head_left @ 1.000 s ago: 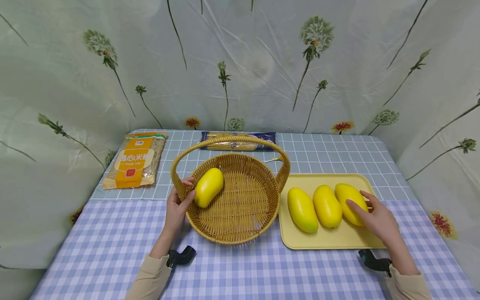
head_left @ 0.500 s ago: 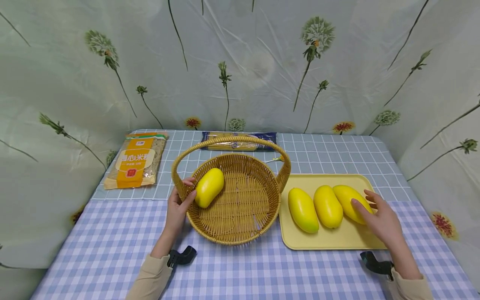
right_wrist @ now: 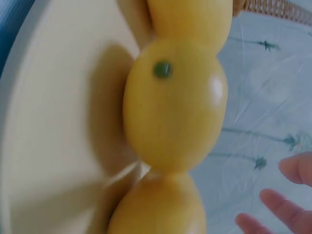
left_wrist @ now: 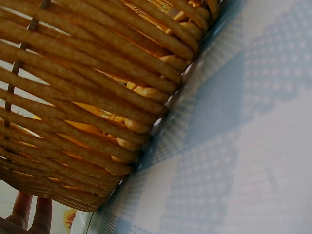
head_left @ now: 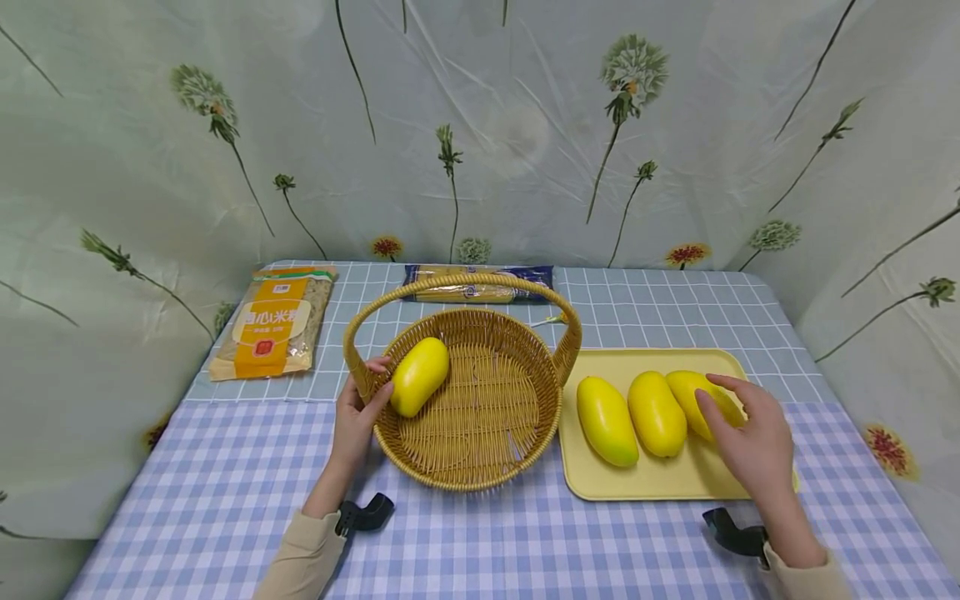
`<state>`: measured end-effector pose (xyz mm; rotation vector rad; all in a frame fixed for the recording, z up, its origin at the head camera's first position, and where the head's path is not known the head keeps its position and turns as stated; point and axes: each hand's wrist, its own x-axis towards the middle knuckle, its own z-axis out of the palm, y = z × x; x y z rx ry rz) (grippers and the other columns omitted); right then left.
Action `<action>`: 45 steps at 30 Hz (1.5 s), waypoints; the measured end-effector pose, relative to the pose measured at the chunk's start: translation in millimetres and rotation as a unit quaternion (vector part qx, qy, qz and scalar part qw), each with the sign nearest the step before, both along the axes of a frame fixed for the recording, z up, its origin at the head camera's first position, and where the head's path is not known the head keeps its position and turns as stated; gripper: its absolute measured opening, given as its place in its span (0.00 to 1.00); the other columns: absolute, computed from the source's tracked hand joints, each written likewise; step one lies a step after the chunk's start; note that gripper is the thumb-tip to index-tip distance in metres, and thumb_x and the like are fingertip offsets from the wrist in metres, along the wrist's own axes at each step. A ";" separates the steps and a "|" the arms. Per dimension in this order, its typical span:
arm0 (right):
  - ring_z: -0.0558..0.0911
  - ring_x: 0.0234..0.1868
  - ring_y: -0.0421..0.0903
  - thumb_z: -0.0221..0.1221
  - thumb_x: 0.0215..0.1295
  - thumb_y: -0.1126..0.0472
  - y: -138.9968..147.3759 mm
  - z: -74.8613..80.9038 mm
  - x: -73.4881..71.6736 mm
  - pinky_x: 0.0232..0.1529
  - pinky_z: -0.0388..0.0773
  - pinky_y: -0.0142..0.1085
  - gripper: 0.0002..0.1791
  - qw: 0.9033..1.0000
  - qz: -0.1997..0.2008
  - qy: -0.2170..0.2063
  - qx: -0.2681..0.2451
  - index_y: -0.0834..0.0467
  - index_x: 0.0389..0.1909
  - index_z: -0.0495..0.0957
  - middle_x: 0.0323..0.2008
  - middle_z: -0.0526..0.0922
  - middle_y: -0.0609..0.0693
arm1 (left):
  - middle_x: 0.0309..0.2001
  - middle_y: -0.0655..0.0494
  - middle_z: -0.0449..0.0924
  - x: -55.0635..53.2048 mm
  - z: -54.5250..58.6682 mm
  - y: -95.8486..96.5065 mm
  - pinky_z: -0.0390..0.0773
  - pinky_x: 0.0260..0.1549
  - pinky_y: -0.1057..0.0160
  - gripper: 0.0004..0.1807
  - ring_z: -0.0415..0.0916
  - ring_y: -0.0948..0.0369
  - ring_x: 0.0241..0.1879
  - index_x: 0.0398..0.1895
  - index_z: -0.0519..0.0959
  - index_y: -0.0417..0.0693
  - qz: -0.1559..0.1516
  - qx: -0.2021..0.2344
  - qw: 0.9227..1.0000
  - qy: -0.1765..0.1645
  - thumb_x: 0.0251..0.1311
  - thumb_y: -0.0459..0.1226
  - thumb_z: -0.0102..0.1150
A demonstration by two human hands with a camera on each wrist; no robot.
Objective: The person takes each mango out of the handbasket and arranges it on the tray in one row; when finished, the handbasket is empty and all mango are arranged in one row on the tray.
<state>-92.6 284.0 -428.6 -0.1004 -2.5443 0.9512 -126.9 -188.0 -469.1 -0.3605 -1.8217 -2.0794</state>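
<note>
Left hand (head_left: 358,410) curled on basket (head_left: 480,467); right hand (head_left: 750,433) spread over mango (head_left: 693,392), stem-dot only wrist-visible.

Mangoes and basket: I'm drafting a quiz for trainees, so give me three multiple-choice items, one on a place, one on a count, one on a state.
1. Where is the lone mango?
A in the basket
B on the rice bag
C on the cloth

2. How many mangoes lie on the tray?
A two
B three
C five

3. What does the right hand do?
A lies flat on the cloth
B reaches over the rightmost mango, fingers spread
C grips the basket handle

A: it rests against the wicker wall.
B: three lie side by side.
B: the fingers arch above it.
</note>
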 end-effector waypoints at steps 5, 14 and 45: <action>0.73 0.51 0.61 0.63 0.60 0.63 -16.5 -2.4 -2.5 0.55 0.66 0.49 0.15 0.997 0.022 0.068 -0.010 0.64 0.47 0.80 0.46 0.80 0.61 | 0.55 0.35 0.69 0.7 0.9 0.6 0.61 0.61 0.64 0.11 0.65 0.54 0.60 0.46 0.65 0.25 -0.002 0.000 1.000 0.000 0.63 0.22 0.51; 0.78 0.40 0.49 0.65 0.54 0.69 -55.4 13.8 0.0 0.39 0.69 0.23 0.12 0.984 0.116 0.134 0.001 0.63 0.41 0.82 0.38 0.83 0.55 | 0.56 0.34 0.69 1.4 1.5 0.4 0.62 0.61 0.64 0.12 0.65 0.54 0.60 0.47 0.64 0.25 0.002 -0.006 1.000 -0.008 0.63 0.23 0.51; 0.78 0.32 0.36 0.59 0.65 0.57 -172.8 52.6 -17.7 0.25 0.76 0.28 0.07 0.894 0.419 0.152 -0.034 0.54 0.41 0.82 0.36 0.82 0.41 | 0.56 0.32 0.67 1.4 0.4 0.0 0.62 0.61 0.63 0.12 0.64 0.51 0.60 0.47 0.64 0.24 0.004 -0.008 1.000 -0.007 0.63 0.23 0.51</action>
